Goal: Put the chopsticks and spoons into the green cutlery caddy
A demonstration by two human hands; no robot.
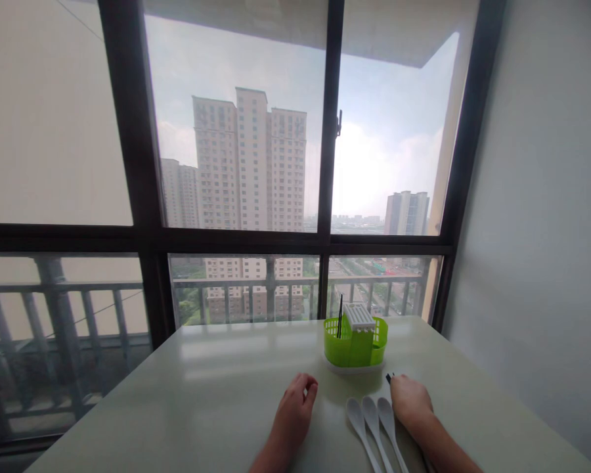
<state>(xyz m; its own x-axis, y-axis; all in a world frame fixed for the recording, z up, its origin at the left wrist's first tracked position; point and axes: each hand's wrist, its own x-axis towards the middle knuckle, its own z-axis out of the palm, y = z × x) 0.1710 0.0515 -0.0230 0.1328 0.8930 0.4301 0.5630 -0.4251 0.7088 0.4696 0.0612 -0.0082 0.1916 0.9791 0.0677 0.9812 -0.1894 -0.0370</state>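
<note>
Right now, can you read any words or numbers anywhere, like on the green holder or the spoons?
No words or numbers can be read.
Green holder: plain, no label showing.
Its white insert: only ridges, no print.
Three white spoons: blank.
Dark thing under the right hand: mostly hidden, nothing to read.
Left hand: rests on the bare table, no writing there.
Buildings outside: any signs are too small and hazy.

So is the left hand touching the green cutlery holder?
Apart. The head view shows the left hand resting curled on the table, with a bare strip of tabletop between its knuckles and the green cutlery holder.
</note>
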